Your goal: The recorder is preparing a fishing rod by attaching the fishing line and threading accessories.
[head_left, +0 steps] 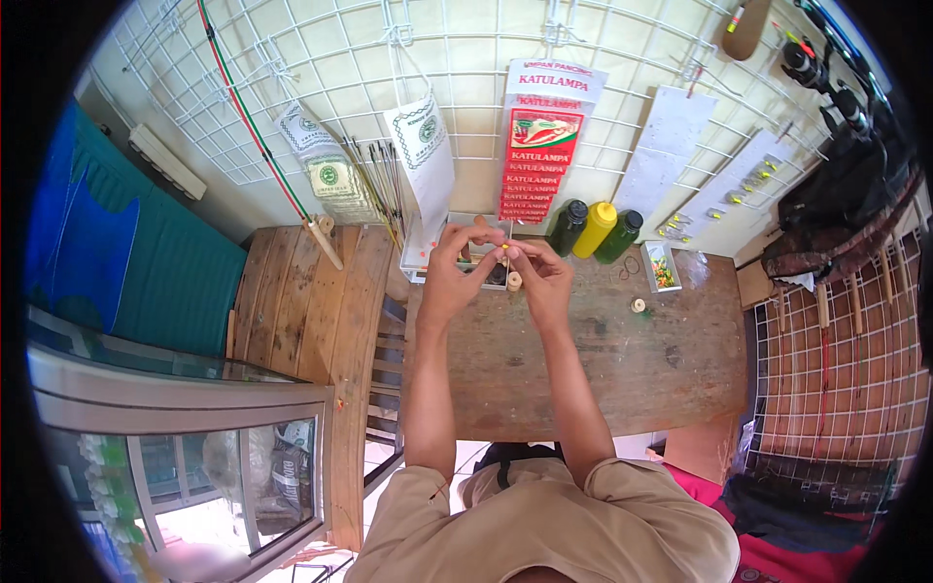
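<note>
My left hand and my right hand meet above the far edge of the wooden table. Between their pinched fingertips is a small yellow and reddish piece, too small to name. Both hands seem closed on it. Beneath and behind them sits a white compartment box, its contents mostly covered by my hands. A pale thread spool stands beside my right fingers. Farther right, another spool rests on the table, near a small white box of bright yellow, orange and green bits.
Dark, yellow and green bottles line the wall. Hanging packets and a fishing rod cover a white wire grid. The worn tabletop extends toward me; a slatted wooden bench is at left.
</note>
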A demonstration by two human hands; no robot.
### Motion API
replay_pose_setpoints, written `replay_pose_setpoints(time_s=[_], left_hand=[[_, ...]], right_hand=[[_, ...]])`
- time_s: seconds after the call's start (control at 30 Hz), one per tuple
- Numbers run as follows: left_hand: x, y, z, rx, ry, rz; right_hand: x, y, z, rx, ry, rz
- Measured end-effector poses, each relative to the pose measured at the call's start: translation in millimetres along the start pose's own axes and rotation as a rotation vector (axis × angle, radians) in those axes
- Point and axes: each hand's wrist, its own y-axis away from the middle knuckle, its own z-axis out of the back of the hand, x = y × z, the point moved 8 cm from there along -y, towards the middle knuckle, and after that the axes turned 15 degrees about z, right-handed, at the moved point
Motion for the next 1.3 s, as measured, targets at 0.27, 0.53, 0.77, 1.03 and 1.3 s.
replay_pose_setpoints(time_s=[0.27,0.53,0.77,1.03,1.3], left_hand=[[-46.3,12.1,-22.6,-0.050,-0.045,-0.213],[-55.4,21.6,-47.6,-0.093,0.096,-0.205],[-43.9,18.7,-63.4,-0.144,0.135,-0.126],[-31.6,5.5,-68.9,-0.149,0.170,-0.110],[-18.0,10.5,-43.0,-0.191,0.162,-0.043]], right_hand=[[51.4,1.5,21.0,-0.081,-0.042,0.028],[123.7,9.5,36.5,-0.172,0.167,0.239],[151.7,63.5,19.2,0.621,0.128,0.302],[131.6,52.5,55.0,0.335,0.257,0.296],[118.7,60.2,56.3,0.335,0.250,0.198]])
